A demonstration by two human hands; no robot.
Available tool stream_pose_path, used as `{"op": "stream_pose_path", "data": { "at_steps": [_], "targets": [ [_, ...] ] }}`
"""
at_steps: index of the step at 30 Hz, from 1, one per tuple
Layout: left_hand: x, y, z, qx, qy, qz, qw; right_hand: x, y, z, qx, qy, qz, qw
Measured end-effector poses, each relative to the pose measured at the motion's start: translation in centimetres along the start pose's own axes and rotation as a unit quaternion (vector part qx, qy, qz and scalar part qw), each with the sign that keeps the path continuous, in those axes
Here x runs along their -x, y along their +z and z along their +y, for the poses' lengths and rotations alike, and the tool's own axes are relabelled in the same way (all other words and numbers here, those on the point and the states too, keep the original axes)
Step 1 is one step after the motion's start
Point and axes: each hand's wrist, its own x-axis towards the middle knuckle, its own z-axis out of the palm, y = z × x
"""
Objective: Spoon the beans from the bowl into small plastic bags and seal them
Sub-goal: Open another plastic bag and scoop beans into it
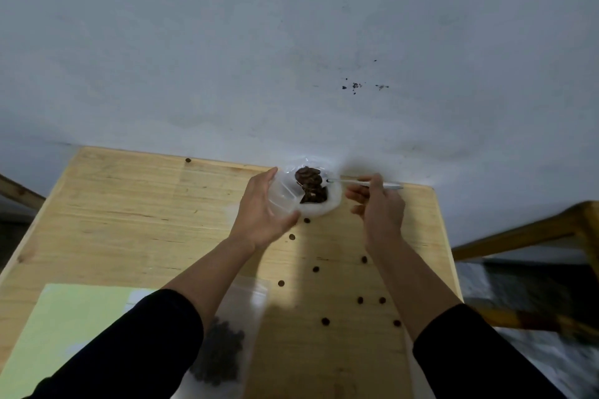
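Note:
A white bowl stands near the far edge of the wooden table. My left hand grips a clear plastic bag over the bowl. My right hand pinches the handle of a metal spoon whose heaped load of dark beans hangs above the bag's mouth. More beans sit lower, in the bag or the bowl; I cannot tell which.
Several loose beans lie scattered on the table between my arms. A filled clear bag of beans lies near the front, partly under my left sleeve, beside a pale green sheet. A wall rises behind the table.

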Motion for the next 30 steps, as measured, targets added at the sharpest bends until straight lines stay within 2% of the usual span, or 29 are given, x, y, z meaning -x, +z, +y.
{"op": "stream_pose_path", "data": {
  "at_steps": [3,6,10,14,19,22,25,30],
  "targets": [
    [0.0,0.1,0.4,-0.003,0.008,-0.001,1.000,1.3,0.3,-0.7,0.105,-0.122,-0.059,0.985],
    [0.0,0.0,0.6,0.001,0.011,0.001,1.000,1.4,0.5,-0.8,0.140,-0.171,-0.036,0.975],
    [0.3,-0.3,0.2,0.000,0.010,0.010,1.000,-0.3,0.1,0.2,0.247,-0.145,0.068,0.956],
    [0.4,-0.5,-0.3,0.007,-0.002,0.017,1.000,-2.0,0.6,2.6,0.301,-0.070,0.067,0.949],
    [0.1,-0.4,-0.4,0.023,-0.014,0.015,1.000,-2.8,2.8,3.6,0.200,0.058,0.108,0.972],
    [-0.2,-0.3,-0.7,0.015,-0.013,0.022,1.000,-3.2,3.9,4.0,0.080,0.112,0.119,0.983],
    [-0.4,-0.4,-0.9,0.012,-0.016,0.023,1.000,-3.7,4.5,4.4,-0.007,0.153,0.103,0.983],
    [-0.6,-0.5,-1.1,0.007,-0.015,0.033,0.999,-3.4,3.6,4.2,-0.078,0.197,0.073,0.975]
  ]
}}
